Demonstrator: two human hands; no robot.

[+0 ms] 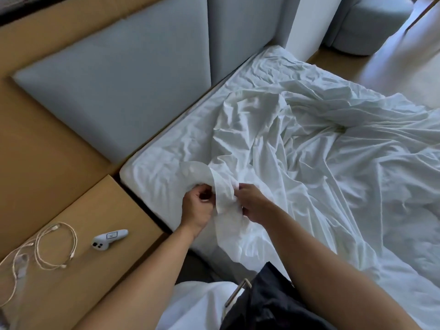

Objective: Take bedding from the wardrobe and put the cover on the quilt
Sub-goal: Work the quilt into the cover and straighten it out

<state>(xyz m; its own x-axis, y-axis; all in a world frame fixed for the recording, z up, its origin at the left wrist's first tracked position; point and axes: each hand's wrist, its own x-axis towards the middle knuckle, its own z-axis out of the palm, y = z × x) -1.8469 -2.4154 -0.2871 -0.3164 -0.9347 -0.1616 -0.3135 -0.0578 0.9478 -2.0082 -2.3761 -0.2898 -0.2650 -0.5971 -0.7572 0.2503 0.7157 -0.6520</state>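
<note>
Curled fingers (201,191) of left hand (196,208) and right hand (253,204) pinch the bunched white quilt cover (225,198) above the bed (147,172) corner.

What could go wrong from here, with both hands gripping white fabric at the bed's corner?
1. The left hand and right hand pinch a twisted bunch of the white cover; against the equally white crumpled bedding, the wrong layer could get grabbed, leaving it twisted.
2. Its loose end hangs near the bedside cabinet; a wide shake might sweep the cable or white handheld device off.
</note>
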